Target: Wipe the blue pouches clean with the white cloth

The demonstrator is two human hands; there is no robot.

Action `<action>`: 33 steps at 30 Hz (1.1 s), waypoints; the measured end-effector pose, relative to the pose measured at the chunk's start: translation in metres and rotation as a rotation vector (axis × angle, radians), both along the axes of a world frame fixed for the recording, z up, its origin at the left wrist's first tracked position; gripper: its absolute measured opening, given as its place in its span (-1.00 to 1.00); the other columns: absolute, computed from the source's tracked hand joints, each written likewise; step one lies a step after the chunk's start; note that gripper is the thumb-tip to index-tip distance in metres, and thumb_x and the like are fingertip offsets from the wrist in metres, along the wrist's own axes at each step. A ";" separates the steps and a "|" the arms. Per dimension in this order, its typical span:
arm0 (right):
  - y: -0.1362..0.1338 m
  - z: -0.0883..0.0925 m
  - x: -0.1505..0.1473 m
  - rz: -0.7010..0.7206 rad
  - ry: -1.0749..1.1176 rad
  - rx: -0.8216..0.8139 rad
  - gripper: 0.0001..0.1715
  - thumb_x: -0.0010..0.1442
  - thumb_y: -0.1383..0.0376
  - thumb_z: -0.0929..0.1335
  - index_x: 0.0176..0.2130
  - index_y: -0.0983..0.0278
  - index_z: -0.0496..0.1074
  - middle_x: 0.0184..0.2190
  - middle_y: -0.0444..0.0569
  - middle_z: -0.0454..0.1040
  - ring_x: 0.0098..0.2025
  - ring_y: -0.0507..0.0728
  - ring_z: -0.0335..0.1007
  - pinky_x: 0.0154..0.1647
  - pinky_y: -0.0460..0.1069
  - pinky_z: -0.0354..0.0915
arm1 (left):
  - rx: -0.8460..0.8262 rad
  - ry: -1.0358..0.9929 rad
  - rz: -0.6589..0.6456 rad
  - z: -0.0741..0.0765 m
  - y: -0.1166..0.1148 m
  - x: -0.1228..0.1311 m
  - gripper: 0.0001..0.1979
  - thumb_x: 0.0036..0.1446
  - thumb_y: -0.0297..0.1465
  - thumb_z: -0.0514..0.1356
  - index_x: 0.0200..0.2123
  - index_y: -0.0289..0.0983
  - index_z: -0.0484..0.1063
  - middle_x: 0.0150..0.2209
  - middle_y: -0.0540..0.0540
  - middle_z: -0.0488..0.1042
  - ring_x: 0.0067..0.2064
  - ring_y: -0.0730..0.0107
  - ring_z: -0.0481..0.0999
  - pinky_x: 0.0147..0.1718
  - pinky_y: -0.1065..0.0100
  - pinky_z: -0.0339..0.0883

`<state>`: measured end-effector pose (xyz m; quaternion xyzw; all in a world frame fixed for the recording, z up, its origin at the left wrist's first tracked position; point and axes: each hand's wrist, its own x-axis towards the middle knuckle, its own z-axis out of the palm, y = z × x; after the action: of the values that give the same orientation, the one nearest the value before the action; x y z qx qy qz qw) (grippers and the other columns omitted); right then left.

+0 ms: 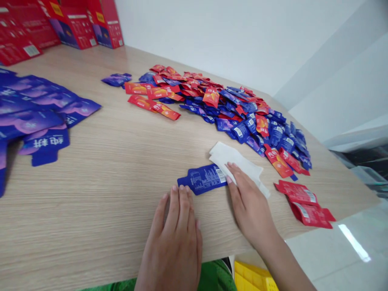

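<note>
Left hand (pixel 176 242) touches one blue pouch (pixel 204 179); right hand (pixel 250 204), one white cloth (pixel 232 155).

Purple pouch (pixel 45 147), left: two large white Chinese characters, one apparently 纯. Orange pouch (pixel 279 163), right: white characters, blurred. Central blue pouch (pixel 206 178): barcode and white fine print, too small to read. Red boxes (pixel 79 30): barcodes; lettering illegible.

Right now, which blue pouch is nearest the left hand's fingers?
The flat, bottle-shaped blue pouch, barcode showing, partly under the thin white cloth; its narrow tab lies right at the left fingers. Other blue pouches lie farther off.
</note>
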<state>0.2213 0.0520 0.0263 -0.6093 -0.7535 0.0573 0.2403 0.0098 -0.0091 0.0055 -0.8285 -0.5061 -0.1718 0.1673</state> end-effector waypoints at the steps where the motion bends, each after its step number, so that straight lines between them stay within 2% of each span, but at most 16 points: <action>1: 0.000 0.001 0.001 -0.008 0.018 0.008 -0.44 0.59 0.21 0.19 0.40 0.37 0.41 0.42 0.21 0.43 0.48 0.31 0.33 0.52 0.39 0.26 | 0.003 -0.004 0.007 0.000 0.000 0.001 -0.34 0.33 -0.39 0.07 0.37 -0.72 0.23 0.33 -0.51 0.49 0.38 -0.19 0.46 0.38 -0.05 0.25; 3: -0.004 0.006 -0.007 0.084 0.045 0.002 -0.45 0.59 0.25 0.20 0.43 0.31 0.38 0.45 0.12 0.39 0.52 0.24 0.28 0.54 0.33 0.24 | 0.007 -0.002 0.014 0.000 0.000 0.001 -0.35 0.33 -0.40 0.06 0.37 -0.72 0.23 0.34 -0.51 0.48 0.37 -0.18 0.47 0.38 -0.05 0.25; 5: -0.009 0.011 -0.021 0.255 0.032 -0.025 -0.42 0.56 0.34 0.20 0.46 0.24 0.34 0.48 0.02 0.35 0.55 0.17 0.21 0.57 0.26 0.21 | 0.009 0.008 0.008 0.001 0.000 0.001 -0.38 0.33 -0.40 0.06 0.35 -0.69 0.28 0.32 -0.51 0.50 0.36 -0.18 0.49 0.37 -0.05 0.27; 7: -0.010 0.013 -0.029 0.363 -0.018 -0.053 -0.38 0.53 0.41 0.19 0.46 0.19 0.34 0.49 -0.03 0.35 0.56 0.15 0.18 0.59 0.26 0.17 | 0.009 0.017 0.004 0.001 0.000 0.000 -0.40 0.33 -0.39 0.07 0.32 -0.68 0.32 0.30 -0.52 0.52 0.35 -0.19 0.50 0.36 -0.06 0.28; 9: -0.008 0.009 -0.024 0.319 -0.052 -0.056 -0.39 0.53 0.41 0.19 0.45 0.20 0.36 0.47 0.00 0.37 0.55 0.18 0.21 0.59 0.32 0.16 | 0.005 0.018 0.009 0.001 0.000 0.000 -0.40 0.34 -0.39 0.07 0.33 -0.68 0.31 0.31 -0.51 0.52 0.35 -0.17 0.50 0.36 -0.05 0.29; 13: 0.000 -0.001 0.006 -0.002 -0.045 0.000 -0.43 0.58 0.22 0.19 0.40 0.39 0.42 0.42 0.23 0.42 0.48 0.34 0.35 0.51 0.43 0.25 | 0.004 0.019 0.015 0.001 0.001 0.001 -0.36 0.34 -0.38 0.06 0.37 -0.69 0.25 0.35 -0.48 0.47 0.39 -0.15 0.47 0.37 -0.02 0.30; 15: -0.001 0.000 0.011 -0.050 -0.004 0.017 -0.43 0.60 0.18 0.19 0.39 0.36 0.43 0.40 0.21 0.45 0.46 0.34 0.37 0.50 0.42 0.27 | 0.004 0.016 0.025 0.001 0.000 0.002 -0.36 0.35 -0.38 0.05 0.38 -0.69 0.23 0.35 -0.49 0.48 0.39 -0.15 0.47 0.37 -0.02 0.30; 16: -0.003 0.002 0.008 -0.018 0.026 0.019 -0.45 0.60 0.19 0.20 0.40 0.31 0.42 0.42 0.15 0.43 0.48 0.31 0.35 0.51 0.39 0.27 | 0.003 0.013 0.027 0.001 0.000 0.002 -0.35 0.35 -0.38 0.06 0.38 -0.70 0.23 0.34 -0.50 0.48 0.38 -0.16 0.47 0.36 -0.03 0.30; 18: -0.009 0.008 -0.006 0.131 0.065 0.008 -0.44 0.58 0.27 0.21 0.45 0.21 0.35 0.47 0.03 0.37 0.52 0.22 0.26 0.55 0.31 0.25 | 0.006 0.011 0.018 0.000 0.000 0.002 -0.36 0.35 -0.38 0.06 0.36 -0.71 0.24 0.34 -0.54 0.48 0.38 -0.20 0.48 0.36 -0.06 0.30; 21: -0.013 0.011 -0.024 0.349 0.014 -0.037 -0.37 0.54 0.39 0.21 0.49 0.14 0.30 0.50 -0.07 0.33 0.56 0.14 0.17 0.59 0.24 0.18 | -0.005 0.033 -0.008 -0.001 -0.001 0.000 -0.39 0.34 -0.38 0.05 0.33 -0.68 0.30 0.31 -0.53 0.50 0.37 -0.22 0.49 0.37 -0.08 0.29; 23: -0.009 0.007 -0.022 0.320 -0.030 -0.047 -0.39 0.54 0.38 0.20 0.47 0.19 0.34 0.48 -0.03 0.36 0.55 0.17 0.21 0.59 0.28 0.17 | -0.014 0.038 0.000 -0.002 -0.001 -0.001 -0.38 0.34 -0.38 0.05 0.35 -0.67 0.29 0.32 -0.50 0.50 0.37 -0.19 0.48 0.37 -0.05 0.28; 26: -0.001 -0.001 -0.002 0.050 -0.027 0.000 -0.44 0.58 0.23 0.20 0.40 0.34 0.41 0.43 0.16 0.42 0.49 0.31 0.33 0.53 0.39 0.24 | -0.012 0.016 0.015 -0.001 0.000 -0.001 -0.34 0.35 -0.37 0.05 0.39 -0.68 0.23 0.35 -0.49 0.48 0.39 -0.15 0.46 0.38 -0.02 0.27; 28: 0.000 -0.002 0.009 -0.063 0.006 0.027 -0.43 0.59 0.16 0.20 0.38 0.34 0.45 0.40 0.19 0.46 0.46 0.34 0.38 0.50 0.40 0.29 | -0.007 0.004 0.014 -0.001 0.000 0.000 -0.35 0.34 -0.38 0.05 0.39 -0.70 0.22 0.34 -0.50 0.49 0.39 -0.16 0.46 0.38 -0.02 0.26; 30: -0.003 0.002 0.008 -0.004 0.040 0.032 -0.45 0.60 0.18 0.20 0.40 0.28 0.42 0.42 0.12 0.43 0.49 0.28 0.34 0.52 0.34 0.27 | 0.001 -0.005 0.016 0.000 -0.001 0.001 -0.35 0.34 -0.39 0.06 0.38 -0.70 0.23 0.34 -0.50 0.48 0.38 -0.17 0.46 0.38 -0.03 0.26; 33: -0.011 0.011 -0.007 0.285 0.011 -0.004 -0.42 0.57 0.31 0.21 0.48 0.19 0.31 0.50 -0.06 0.33 0.56 0.13 0.18 0.59 0.21 0.18 | 0.009 -0.011 0.004 -0.001 -0.001 0.001 -0.41 0.34 -0.38 0.07 0.31 -0.65 0.34 0.32 -0.50 0.51 0.36 -0.19 0.49 0.37 -0.06 0.26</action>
<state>0.2145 0.0414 0.0368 -0.4965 -0.8308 0.0960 0.2326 0.0106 -0.0098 0.0042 -0.8259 -0.5078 -0.1780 0.1685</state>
